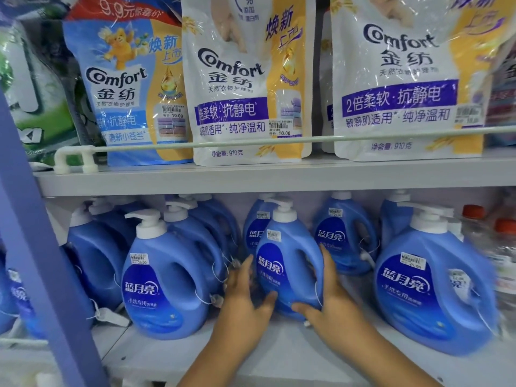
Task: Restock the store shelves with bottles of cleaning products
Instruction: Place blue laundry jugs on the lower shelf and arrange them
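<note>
A blue detergent bottle (282,263) with a white pump top stands upright in the middle of the lower shelf (268,356). My left hand (245,300) touches its left side, fingers spread and the thumb across the front near the base. My right hand (326,294) grips its right side by the handle cut-out, with the thumb under the front. Several matching blue bottles stand in rows around it, including one at the front left (164,280) and a large one at the front right (430,289).
The upper shelf (251,174) carries Comfort softener pouches (243,88) behind a white rail (251,142). A blue upright post (36,247) slants across the left. Clear bottles with red caps (502,247) stand at the far right. Bare shelf shows in front of my hands.
</note>
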